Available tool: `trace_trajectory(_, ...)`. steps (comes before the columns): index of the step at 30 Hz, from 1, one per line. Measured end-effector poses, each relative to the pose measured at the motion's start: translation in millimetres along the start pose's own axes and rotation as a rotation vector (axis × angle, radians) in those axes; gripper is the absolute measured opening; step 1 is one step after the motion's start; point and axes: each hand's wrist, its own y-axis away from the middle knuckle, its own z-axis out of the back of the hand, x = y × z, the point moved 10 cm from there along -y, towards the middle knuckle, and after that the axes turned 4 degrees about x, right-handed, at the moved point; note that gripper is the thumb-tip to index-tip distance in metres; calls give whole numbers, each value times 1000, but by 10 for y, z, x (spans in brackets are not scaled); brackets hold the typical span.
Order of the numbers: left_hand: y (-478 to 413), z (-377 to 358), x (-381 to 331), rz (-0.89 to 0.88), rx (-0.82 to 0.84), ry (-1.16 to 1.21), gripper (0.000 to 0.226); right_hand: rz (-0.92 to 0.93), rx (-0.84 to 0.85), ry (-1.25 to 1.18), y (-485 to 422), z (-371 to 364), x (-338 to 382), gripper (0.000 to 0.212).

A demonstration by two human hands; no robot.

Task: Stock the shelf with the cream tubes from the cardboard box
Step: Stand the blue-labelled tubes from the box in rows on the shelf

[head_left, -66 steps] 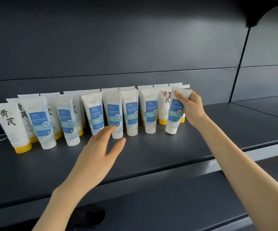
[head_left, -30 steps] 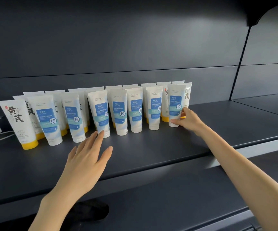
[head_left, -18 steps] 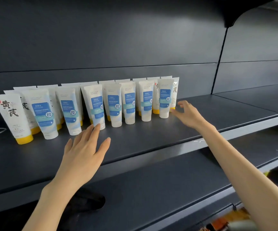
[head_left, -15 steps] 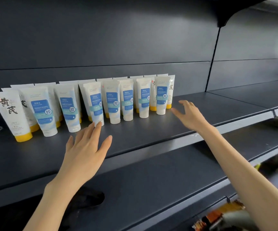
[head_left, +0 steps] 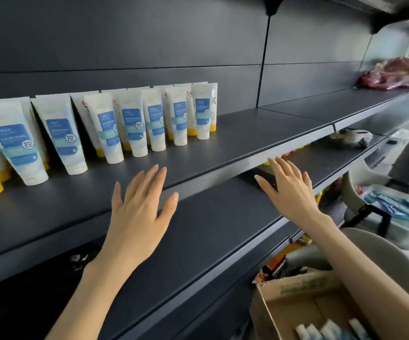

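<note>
Several white cream tubes [head_left: 132, 121] with blue labels stand cap-down in two rows on the dark shelf [head_left: 247, 141], some with yellow caps behind. The rightmost tube [head_left: 202, 111] ends the front row. My left hand [head_left: 141, 212] hovers open, palm down, in front of the shelf edge below the tubes. Over the lower shelf, right of the tubes, my right hand [head_left: 289, 190] is spread open and holds nothing. A cardboard box [head_left: 294, 305] at the lower right holds more tubes [head_left: 331, 330].
A lower dark shelf [head_left: 211, 241] runs beneath. A grey basket [head_left: 395, 217] with blue packets sits at the right. Pink packages [head_left: 392, 77] lie on the far right shelf, where another person's hand reaches. Orange packs show below the shelves.
My right hand let go of the rightmost tube, now standing upright, and drew back down and right. The view swung right and down, bringing the cardboard box into sight.
</note>
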Motion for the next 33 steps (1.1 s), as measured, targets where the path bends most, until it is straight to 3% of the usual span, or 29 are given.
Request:
trace_trajectory(5,113,-238,-321,-191,-1,140,62,-100,71,7,264,-357,-378,70)
trace_trajectory(10,219,-959,-665,-301,186,188,53,-151,176,8,490,-840,-716,71)
trace_trajectory(25,92,-3152,-816,-114,620,86,79,-529,366,-133,1474,-1998,-2439,67)
trace_trajectory(33,409,-4333,-940,-71,865,65,76,-735,497,-166,2219,-2848,-3154,70)
